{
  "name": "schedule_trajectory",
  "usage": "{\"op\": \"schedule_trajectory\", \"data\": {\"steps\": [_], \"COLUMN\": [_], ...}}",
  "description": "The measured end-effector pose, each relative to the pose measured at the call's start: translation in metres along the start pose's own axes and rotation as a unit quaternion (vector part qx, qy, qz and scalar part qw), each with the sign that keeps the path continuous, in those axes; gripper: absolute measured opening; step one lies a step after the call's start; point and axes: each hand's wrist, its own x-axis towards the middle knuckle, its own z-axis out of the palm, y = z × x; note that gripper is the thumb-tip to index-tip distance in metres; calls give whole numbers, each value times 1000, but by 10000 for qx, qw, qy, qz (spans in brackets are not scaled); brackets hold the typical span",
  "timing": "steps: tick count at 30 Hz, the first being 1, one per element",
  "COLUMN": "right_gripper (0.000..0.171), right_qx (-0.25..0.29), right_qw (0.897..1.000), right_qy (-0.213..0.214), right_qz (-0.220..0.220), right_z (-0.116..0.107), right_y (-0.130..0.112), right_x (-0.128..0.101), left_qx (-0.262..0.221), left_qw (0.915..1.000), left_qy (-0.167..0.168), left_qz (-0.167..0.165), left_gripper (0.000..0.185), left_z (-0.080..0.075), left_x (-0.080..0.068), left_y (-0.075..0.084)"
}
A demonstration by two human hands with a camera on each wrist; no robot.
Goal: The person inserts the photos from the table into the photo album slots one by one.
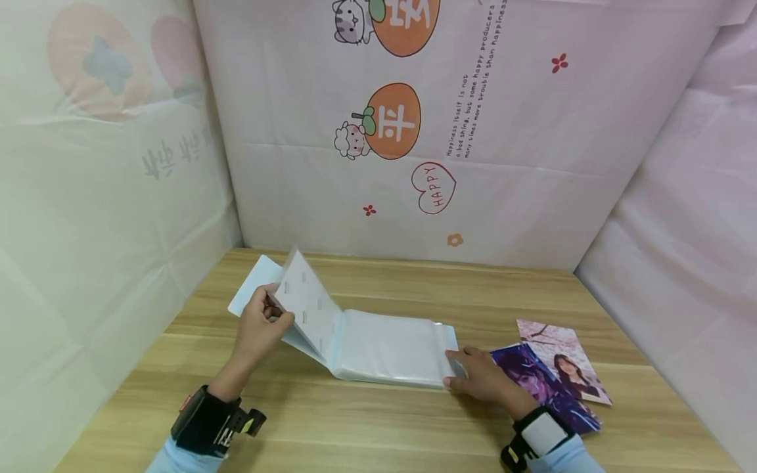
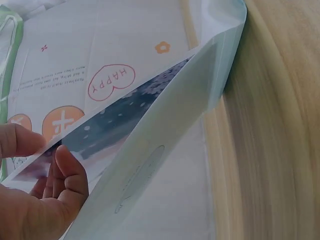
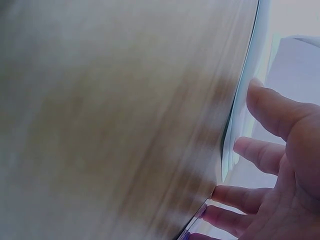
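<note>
A photo album (image 1: 387, 348) with a pale blue cover and clear sleeves lies spread on the table. My left hand (image 1: 257, 332) pinches the outer edge of a raised leaf (image 1: 307, 302) between thumb and fingers. The leaf's upper side, seen from the head, is whitish with small printed marks. In the left wrist view a dark bluish picture (image 2: 107, 122) shows on the leaf's other face. At the album's right end, my right hand (image 1: 481, 380) touches the stacked sleeves' edge, its fingers (image 3: 262, 155) fairly straight.
To the right lie two overlapping prints: a purple one (image 1: 552, 391) partly behind my right hand, and a pink blossom portrait (image 1: 582, 358) farther out. A white printed cloth (image 1: 296, 197) stands behind the wooden table (image 1: 367, 427), with white cloth walls at both sides.
</note>
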Motion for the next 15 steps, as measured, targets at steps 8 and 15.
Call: {"op": "schedule_trajectory", "data": {"steps": [8, 15], "right_gripper": [59, 59], "right_qx": [-10, -38], "right_qw": [10000, 10000], "right_qy": [-15, -16], "right_qz": [22, -36], "right_z": [1, 2], "right_y": [1, 3], "right_x": [1, 2], "left_qx": [-563, -367], "left_qw": [9972, 9969], "left_qy": [385, 365], "left_qz": [-305, -585], "left_gripper": [48, 49], "left_z": [-14, -20], "left_x": [9, 9], "left_y": [-22, -23]}}
